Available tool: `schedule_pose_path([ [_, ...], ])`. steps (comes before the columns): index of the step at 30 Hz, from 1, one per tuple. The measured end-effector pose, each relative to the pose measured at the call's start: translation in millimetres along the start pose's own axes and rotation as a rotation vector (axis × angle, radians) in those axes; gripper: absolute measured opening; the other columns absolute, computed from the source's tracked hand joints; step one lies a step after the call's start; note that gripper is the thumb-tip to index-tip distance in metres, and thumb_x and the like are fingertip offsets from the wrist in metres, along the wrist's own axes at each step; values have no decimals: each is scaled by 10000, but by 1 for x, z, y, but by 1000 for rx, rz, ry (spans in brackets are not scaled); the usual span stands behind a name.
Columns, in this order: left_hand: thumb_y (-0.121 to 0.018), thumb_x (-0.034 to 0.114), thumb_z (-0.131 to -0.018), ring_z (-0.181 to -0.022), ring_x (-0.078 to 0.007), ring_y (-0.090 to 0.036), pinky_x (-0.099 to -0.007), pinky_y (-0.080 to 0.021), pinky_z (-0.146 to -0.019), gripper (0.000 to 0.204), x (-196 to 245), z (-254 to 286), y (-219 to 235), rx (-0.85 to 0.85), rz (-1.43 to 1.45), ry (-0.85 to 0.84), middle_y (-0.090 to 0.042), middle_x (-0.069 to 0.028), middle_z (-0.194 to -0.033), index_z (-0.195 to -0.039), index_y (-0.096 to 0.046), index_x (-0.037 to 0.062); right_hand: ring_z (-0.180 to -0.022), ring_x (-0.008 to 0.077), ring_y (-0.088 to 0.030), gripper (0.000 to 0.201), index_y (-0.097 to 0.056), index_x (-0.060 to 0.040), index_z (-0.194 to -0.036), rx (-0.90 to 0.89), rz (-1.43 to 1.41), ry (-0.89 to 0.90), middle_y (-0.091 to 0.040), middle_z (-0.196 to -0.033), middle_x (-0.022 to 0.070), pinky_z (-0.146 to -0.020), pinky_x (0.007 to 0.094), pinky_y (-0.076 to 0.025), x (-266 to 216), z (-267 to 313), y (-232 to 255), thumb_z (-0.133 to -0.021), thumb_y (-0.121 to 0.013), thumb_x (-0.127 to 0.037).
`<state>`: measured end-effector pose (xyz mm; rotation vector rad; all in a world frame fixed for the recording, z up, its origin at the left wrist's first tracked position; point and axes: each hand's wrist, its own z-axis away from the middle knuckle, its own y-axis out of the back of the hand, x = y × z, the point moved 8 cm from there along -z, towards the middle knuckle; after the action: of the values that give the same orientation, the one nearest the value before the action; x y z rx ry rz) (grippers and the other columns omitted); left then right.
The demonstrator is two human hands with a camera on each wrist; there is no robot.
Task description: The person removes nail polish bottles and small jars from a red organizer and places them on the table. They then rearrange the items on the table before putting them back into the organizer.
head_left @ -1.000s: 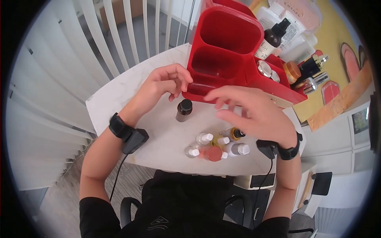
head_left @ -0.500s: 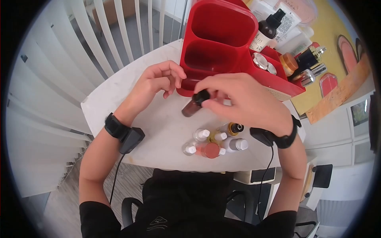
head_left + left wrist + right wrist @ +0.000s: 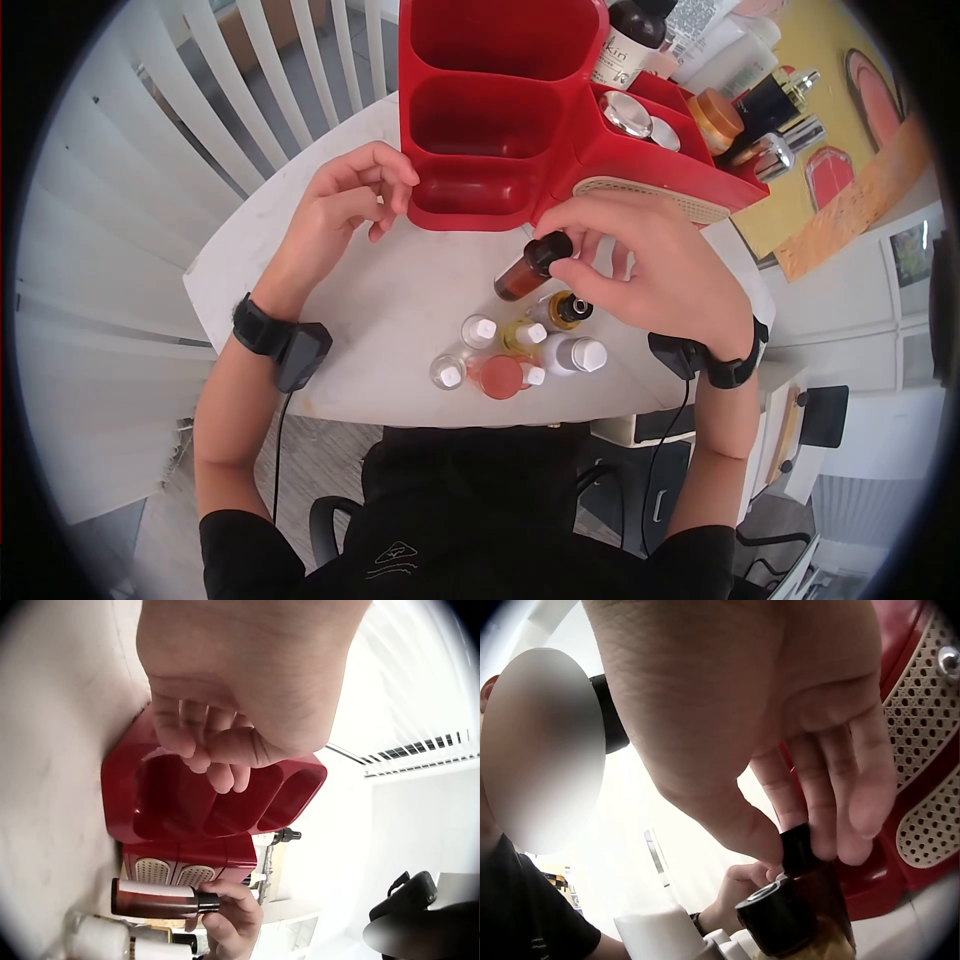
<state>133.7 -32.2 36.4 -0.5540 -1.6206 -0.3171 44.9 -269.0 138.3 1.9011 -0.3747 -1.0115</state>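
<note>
My right hand (image 3: 650, 245) pinches the black cap of a brown bottle (image 3: 522, 277) between thumb and fingers, low over the white table. In the right wrist view the black cap (image 3: 798, 847) sits between the thumb and fingertips. Just in front of this bottle stands a group of several small bottles, among them a yellow one with a black top (image 3: 562, 310) and one with a round coral lid (image 3: 501, 377). My left hand (image 3: 345, 205) hovers by the near left corner of the red organizer (image 3: 490, 147), fingers loosely curled, holding nothing.
Cosmetics fill the organizer's right side: a dark pump bottle (image 3: 628, 45), a silver-lidded jar (image 3: 627, 113) and an amber jar (image 3: 715, 120). White vertical blinds (image 3: 110, 250) hang along the table's left side. A cable (image 3: 668, 455) runs down from the right wrist.
My right hand has taken hold of the brown bottle by its cap and brought it rightward, close to the other bottles. My left hand remains beside the organizer.
</note>
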Motion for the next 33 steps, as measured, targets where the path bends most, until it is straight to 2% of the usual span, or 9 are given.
schedule_pose_path([
  [7,-496,-20,-795,-779,-103,-552,-270,-444,-664,405,3,1,-3,-24,17,-19,-675,-23,-930,-1121,-725,55,-844,289,-717,245,-755,-71,-1096,-108,-3,-39,-706,-867,86,-733,414,-561,-9,-6,-14,-881,-826,-163],
  [9,-494,-27,-799,-779,-102,-556,-271,-446,-663,407,3,0,-3,-22,22,-22,-679,-25,-931,-1122,-727,54,-818,220,-702,311,-773,-89,-1160,-168,12,5,-709,-892,66,-678,347,-550,-10,-5,-23,-866,-863,-139],
  [10,-492,-34,-803,-778,-101,-561,-272,-449,-662,409,3,0,-3,-28,27,-25,-683,-27,-931,-1124,-730,52,-818,220,-702,311,-773,-89,-1160,-170,11,9,-709,-892,66,-678,347,-550,-12,-5,-24,-866,-863,-139],
  [12,-493,-38,-804,-774,-101,-563,-272,-451,-661,409,2,0,-2,-23,26,-21,-683,-27,-928,-1123,-731,51,-827,281,-717,275,-766,-79,-1107,-201,-16,-54,-721,-879,72,-718,413,-554,-11,-5,-27,-882,-851,-212],
  [16,-500,-40,-808,-764,-101,-566,-272,-451,-657,402,1,0,-2,-18,22,-21,-686,-25,-923,-1120,-736,50,-819,275,-712,322,-766,-76,-1128,-161,-40,-38,-726,-890,69,-704,398,-549,-6,1,-20,-887,-890,-249],
  [18,-502,-39,-811,-765,-100,-566,-270,-451,-658,401,0,-1,-1,-27,14,-38,-687,-24,-925,-1123,-737,51,-830,241,-714,376,-776,-94,-1181,-71,-101,-63,-730,-903,49,-688,365,-538,-2,6,-11,-885,-927,-271],
  [21,-501,-39,-816,-768,-97,-569,-266,-452,-660,400,3,-1,-3,-27,23,-42,-691,-24,-929,-1126,-739,49,-865,190,-721,438,-786,-121,-1229,-46,-202,-126,-740,-936,20,-676,335,-527,12,17,-3,-852,-963,-256],
  [28,-494,-67,-804,-786,-95,-587,-255,-467,-656,405,4,1,-1,-41,16,-6,-694,-29,-930,-1114,-734,37,-893,148,-714,454,-799,-134,-1219,-172,-367,-118,-744,-978,12,-615,265,-482,37,28,-12,-820,-986,-242],
  [33,-487,-93,-785,-797,-105,-594,-260,-472,-644,410,7,2,-5,-45,27,-25,-689,-35,-917,-1095,-727,29,-773,164,-635,409,-820,-143,-1204,-164,-293,-176,-688,-885,23,-609,300,-465,39,35,-12,-841,-974,-254],
])
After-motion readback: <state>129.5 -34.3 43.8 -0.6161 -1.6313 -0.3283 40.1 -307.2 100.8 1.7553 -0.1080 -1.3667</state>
